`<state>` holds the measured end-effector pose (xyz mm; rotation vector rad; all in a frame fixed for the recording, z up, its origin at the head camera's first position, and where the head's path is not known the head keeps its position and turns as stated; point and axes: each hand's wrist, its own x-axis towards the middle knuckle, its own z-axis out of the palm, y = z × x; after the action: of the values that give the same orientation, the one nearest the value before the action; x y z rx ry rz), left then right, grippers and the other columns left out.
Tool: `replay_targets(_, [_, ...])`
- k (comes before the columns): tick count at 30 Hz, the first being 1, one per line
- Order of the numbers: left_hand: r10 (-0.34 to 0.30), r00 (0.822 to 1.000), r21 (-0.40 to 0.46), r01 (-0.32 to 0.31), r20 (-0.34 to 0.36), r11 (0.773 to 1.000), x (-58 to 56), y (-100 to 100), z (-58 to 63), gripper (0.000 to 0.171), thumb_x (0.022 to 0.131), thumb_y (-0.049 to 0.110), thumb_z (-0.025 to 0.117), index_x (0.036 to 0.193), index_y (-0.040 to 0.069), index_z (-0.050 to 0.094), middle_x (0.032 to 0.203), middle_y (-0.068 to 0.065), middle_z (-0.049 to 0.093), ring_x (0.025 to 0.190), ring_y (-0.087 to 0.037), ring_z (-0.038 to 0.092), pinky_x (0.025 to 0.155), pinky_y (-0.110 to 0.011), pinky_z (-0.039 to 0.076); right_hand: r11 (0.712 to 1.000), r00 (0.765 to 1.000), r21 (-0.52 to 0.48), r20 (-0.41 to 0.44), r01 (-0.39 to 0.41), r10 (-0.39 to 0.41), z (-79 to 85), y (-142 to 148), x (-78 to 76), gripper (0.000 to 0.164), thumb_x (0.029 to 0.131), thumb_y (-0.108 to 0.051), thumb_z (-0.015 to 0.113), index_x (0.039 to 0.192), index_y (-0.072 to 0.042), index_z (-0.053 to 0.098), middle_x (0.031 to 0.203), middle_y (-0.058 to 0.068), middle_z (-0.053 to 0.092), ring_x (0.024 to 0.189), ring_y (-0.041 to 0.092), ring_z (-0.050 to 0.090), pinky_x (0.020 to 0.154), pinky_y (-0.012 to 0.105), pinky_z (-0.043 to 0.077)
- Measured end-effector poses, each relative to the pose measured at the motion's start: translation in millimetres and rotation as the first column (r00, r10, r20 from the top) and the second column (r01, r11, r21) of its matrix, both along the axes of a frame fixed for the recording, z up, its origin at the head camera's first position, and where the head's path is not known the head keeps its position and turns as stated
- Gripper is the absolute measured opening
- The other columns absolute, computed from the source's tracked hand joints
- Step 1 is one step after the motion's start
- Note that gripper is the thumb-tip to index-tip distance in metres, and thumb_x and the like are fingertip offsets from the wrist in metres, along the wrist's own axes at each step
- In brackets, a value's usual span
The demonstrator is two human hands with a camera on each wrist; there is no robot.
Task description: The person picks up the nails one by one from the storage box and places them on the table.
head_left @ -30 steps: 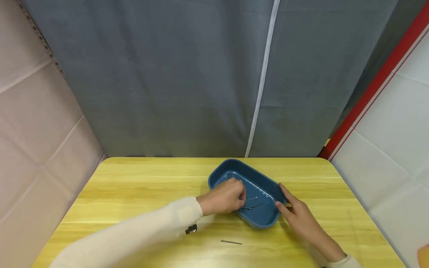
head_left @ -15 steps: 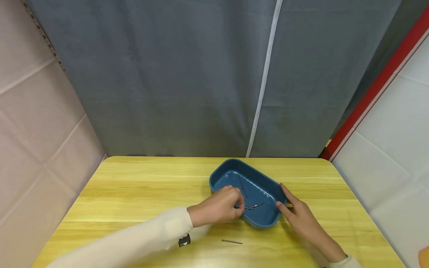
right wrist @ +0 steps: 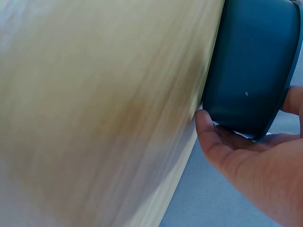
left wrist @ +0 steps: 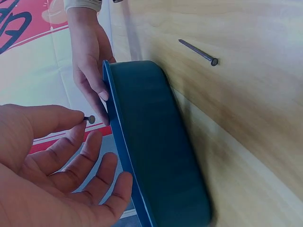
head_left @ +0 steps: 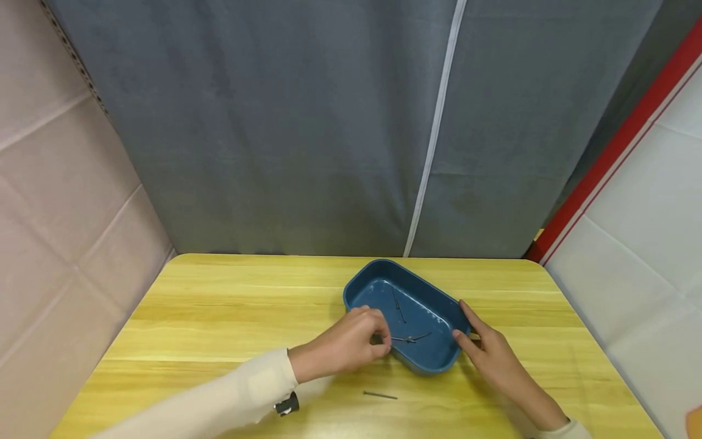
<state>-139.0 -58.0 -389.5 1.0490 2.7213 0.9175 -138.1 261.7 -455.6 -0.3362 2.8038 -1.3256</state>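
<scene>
While pinching a nail [left wrist: 91,119] between thumb and forefinger, left of centre in the left-wrist frame, holds the left hand [head_left: 348,342] at the rim of a blue tray [head_left: 417,291], lower centre of the head frame. Grips the tray's right end with the right hand [head_left: 490,352]. Shows more nails [head_left: 422,336] inside, another nail [head_left: 380,395] on the yellow table [head_left: 247,292], bottom centre.

The box [head_left: 422,292] held by the right fingers [head_left: 473,318] is formed of smooth, faintly glossy, plastic-looking material. The nail [left wrist: 91,119] pinched by the left fingers [left wrist: 92,149] is made of dull metal. The desk [head_left: 247,311] beneath is faced in smooth, semi-gloss wood grain; beyond the fingers, matt cloth [head_left: 274,134] is hung.
</scene>
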Motion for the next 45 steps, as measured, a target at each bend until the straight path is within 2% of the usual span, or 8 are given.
replay_targets(9, [0.009, 1.0, 0.128, -0.01, 0.01, 0.992, 2.8, -8, -10.2, 0.012, 0.095, 0.004, 0.083, 0.087, 0.013, 0.081, 0.093, 0.01, 0.075, 0.097, -0.014, 0.066, 0.112, -0.041, 0.048, 1.0, 1.0, 0.002, 0.0, 0.002, -0.002, 0.6, -1, 0.4, 0.068, 0.114, -0.018, 0.062, 0.169, 0.006, 0.03, 0.164, 0.039, 0.041, 0.116, 0.041, 0.076, 0.089, 0.038, 0.064])
replay_targets(14, [0.021, 0.999, 0.212, -0.03, 0.048, 0.977, 7.1, -11, -15.4, 0.012, 0.095, 0.004, 0.083, 0.088, 0.013, 0.08, 0.095, 0.013, 0.074, 0.1, -0.008, 0.067, 0.118, -0.047, 0.044, 1.0, 1.0, 0.002, 0.0, 0.001, -0.001, 1.4, -1, 0.2, 0.068, 0.114, -0.018, 0.062, 0.169, 0.006, 0.029, 0.163, 0.04, 0.042, 0.115, 0.04, 0.076, 0.088, 0.037, 0.064])
replay_targets(20, [0.0, 0.988, 0.286, -0.045, 0.155, 0.957, 14.5, -14, -26.5, 0.01, 0.096, 0.005, 0.083, 0.091, 0.014, 0.081, 0.103, 0.009, 0.077, 0.107, -0.004, 0.063, 0.106, -0.038, 0.053, 1.0, 1.0, 0.008, 0.007, 0.003, -0.003, 2.0, 0, -0.4, 0.068, 0.114, -0.018, 0.062, 0.17, 0.005, 0.029, 0.165, 0.039, 0.039, 0.118, 0.042, 0.075, 0.09, 0.041, 0.065])
replay_targets(23, [-0.017, 0.971, 0.319, -0.063, 0.24, 0.946, 18.8, -15, -33.1, 0.009, 0.097, 0.006, 0.082, 0.092, 0.014, 0.081, 0.104, 0.008, 0.077, 0.107, -0.002, 0.064, 0.098, -0.032, 0.056, 1.0, 1.0, 0.009, 0.011, 0.004, -0.004, 1.5, 0, -0.6, 0.069, 0.114, -0.018, 0.062, 0.17, 0.005, 0.029, 0.166, 0.039, 0.039, 0.119, 0.042, 0.075, 0.09, 0.041, 0.064])
replay_targets(28, [-0.03, 0.949, 0.346, -0.085, 0.314, 0.934, 26.1, -16, -43.4, 0.006, 0.097, 0.008, 0.082, 0.093, 0.013, 0.082, 0.106, 0.008, 0.078, 0.107, -0.001, 0.065, 0.098, -0.031, 0.057, 1.0, 1.0, 0.01, 0.011, 0.004, -0.004, 0.5, 2, -0.7, 0.069, 0.114, -0.018, 0.062, 0.17, 0.005, 0.029, 0.165, 0.039, 0.039, 0.118, 0.042, 0.075, 0.09, 0.039, 0.064])
replay_targets(33, [-0.033, 0.958, 0.348, -0.071, 0.284, 0.935, 30.8, -20, -51.5, 0.008, 0.097, 0.009, 0.083, 0.093, 0.016, 0.082, 0.104, 0.015, 0.076, 0.108, -0.001, 0.063, 0.107, -0.037, 0.055, 1.0, 1.0, 0.009, 0.011, 0.004, -0.004, -0.1, 3, -0.7, 0.069, 0.114, -0.019, 0.062, 0.17, 0.004, 0.028, 0.166, 0.039, 0.039, 0.12, 0.042, 0.074, 0.09, 0.04, 0.064])
replay_targets(38, [-0.041, 0.985, 0.276, -0.007, 0.168, 0.961, 31.9, -24, -56.7, 0.014, 0.096, 0.005, 0.083, 0.09, 0.017, 0.08, 0.099, 0.021, 0.071, 0.105, 0.001, 0.063, 0.119, -0.043, 0.045, 1.0, 1.0, 0.017, 0.008, 0.006, -0.006, -1.1, 3, -0.2, 0.069, 0.114, -0.018, 0.062, 0.17, 0.005, 0.029, 0.165, 0.039, 0.039, 0.12, 0.044, 0.073, 0.091, 0.042, 0.064])
replay_targets(45, [-0.035, 0.994, 0.147, 0.02, 0.103, 0.989, 32.2, -26, -56.5, 0.015, 0.094, 0.007, 0.086, 0.087, 0.019, 0.079, 0.101, 0.022, 0.069, 0.106, -0.001, 0.055, 0.097, -0.025, 0.05, 1.0, 1.0, 0.025, 0.017, 0.011, -0.011, -1.3, 5, -0.5, 0.07, 0.114, -0.02, 0.062, 0.171, 0.004, 0.028, 0.166, 0.038, 0.038, 0.121, 0.043, 0.073, 0.092, 0.042, 0.064])
